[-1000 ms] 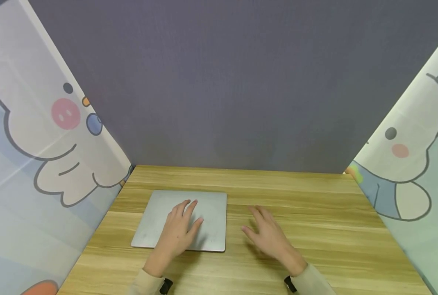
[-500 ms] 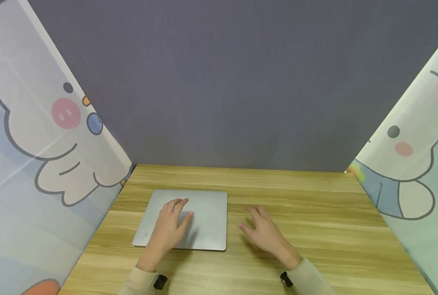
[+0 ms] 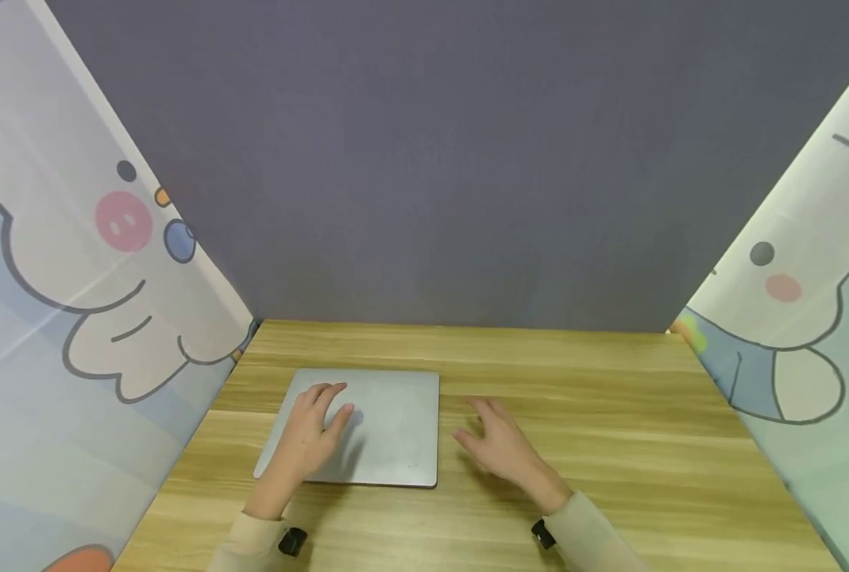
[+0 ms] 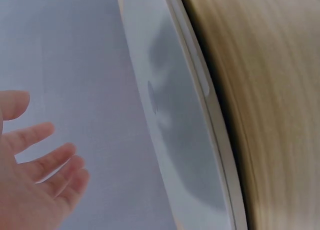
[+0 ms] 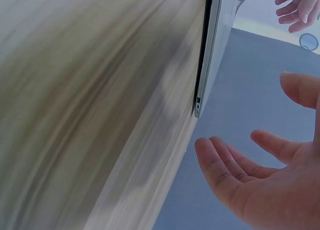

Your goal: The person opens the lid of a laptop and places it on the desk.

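A closed silver laptop [image 3: 399, 433] lies flat on the left half of the table, a small logo showing on its lid. Over the left part of that lid hovers my left hand [image 3: 306, 437], fingers spread and loosely bent. The left wrist view shows this hand [image 4: 35, 185] apart from the laptop [image 4: 185, 155], its shadow on the lid. To the right of the laptop, my right hand [image 3: 506, 453] hangs over the wood with relaxed fingers. In the right wrist view, the right hand [image 5: 270, 185] holds nothing, and the laptop's side edge [image 5: 206, 65] is nearby.
The wood-grain table [image 3: 610, 413] ends at a dark grey panel [image 3: 438, 175] at the back. Cartoon-printed sheets [image 3: 31, 334] stand along the left and right sides. A black strap piece [image 3: 292, 542] sits at my left wrist, another [image 3: 542, 534] at the right.
My left hand has moved left across the laptop, exposing more of the lid and its logo. The right hand has drifted slightly left. The laptop stays in place.
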Tool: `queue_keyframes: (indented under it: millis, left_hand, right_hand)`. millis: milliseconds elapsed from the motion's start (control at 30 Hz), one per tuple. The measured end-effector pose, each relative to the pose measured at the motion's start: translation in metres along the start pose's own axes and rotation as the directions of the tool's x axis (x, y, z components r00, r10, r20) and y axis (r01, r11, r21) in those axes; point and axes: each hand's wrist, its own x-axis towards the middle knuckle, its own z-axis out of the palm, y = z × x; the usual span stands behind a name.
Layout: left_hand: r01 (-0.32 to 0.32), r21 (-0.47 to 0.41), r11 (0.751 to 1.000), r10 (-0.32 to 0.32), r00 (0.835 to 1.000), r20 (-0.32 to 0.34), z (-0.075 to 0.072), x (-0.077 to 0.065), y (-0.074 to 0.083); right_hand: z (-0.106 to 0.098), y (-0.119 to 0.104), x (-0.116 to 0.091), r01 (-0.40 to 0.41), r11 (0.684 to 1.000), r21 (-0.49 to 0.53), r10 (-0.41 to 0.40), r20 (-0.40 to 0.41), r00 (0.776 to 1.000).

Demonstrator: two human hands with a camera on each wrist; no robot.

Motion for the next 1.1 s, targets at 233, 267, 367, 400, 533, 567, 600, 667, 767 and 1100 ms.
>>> queue_keyframes:
  millis: [233, 267, 367, 400, 533, 567, 600, 667, 767, 1100]
  left_hand:
    - [0.041, -0.019, 0.999, -0.041, 0.999, 0.009, -0.005, 0.000, -0.010]
    - [0.048, -0.020, 0.999, -0.048, 0.999, 0.010, -0.006, -0.001, -0.011]
    - [0.074, -0.025, 0.997, -0.074, 0.997, 0.014, -0.009, -0.002, -0.017]
    - [0.084, -0.028, 0.996, -0.084, 0.996, 0.019, -0.009, -0.002, -0.019]
    - [0.115, -0.034, 0.993, -0.114, 0.993, 0.035, -0.013, -0.002, -0.026]
    - [0.122, -0.033, 0.992, -0.121, 0.992, 0.039, -0.014, -0.003, -0.028]
    - [0.130, -0.034, 0.991, -0.129, 0.991, 0.045, -0.014, -0.003, -0.030]
    - [0.144, -0.037, 0.989, -0.142, 0.988, 0.054, -0.016, -0.004, -0.032]
    - [0.158, -0.042, 0.987, -0.155, 0.986, 0.065, -0.016, -0.005, -0.036]
    - [0.209, -0.068, 0.976, -0.202, 0.975, 0.092, -0.018, -0.006, -0.058]
  right_hand:
    - [0.004, -0.004, 0.006, 0.022, 1.000, 0.008, -0.022, 0.014, 1.000]
    - [0.004, -0.005, 0.007, 0.024, 1.000, 0.012, -0.024, 0.014, 1.000]
    - [0.006, -0.008, 0.008, 0.021, 1.000, 0.021, -0.022, 0.016, 1.000]
    - [0.007, -0.009, 0.009, 0.018, 1.000, 0.023, -0.019, 0.017, 1.000]
    - [0.009, -0.011, 0.011, 0.013, 0.999, 0.029, -0.014, 0.018, 1.000]
    - [0.010, -0.011, 0.011, 0.012, 0.999, 0.030, -0.013, 0.018, 1.000]
    - [0.011, -0.011, 0.012, 0.008, 1.000, 0.030, -0.009, 0.022, 1.000]
    - [0.012, -0.011, 0.013, 0.000, 0.999, 0.036, -0.001, 0.031, 1.000]
    - [0.014, -0.011, 0.014, -0.018, 0.999, 0.050, 0.016, 0.043, 0.999]
    - [0.021, -0.012, 0.021, -0.020, 0.994, 0.111, 0.013, 0.067, 0.998]
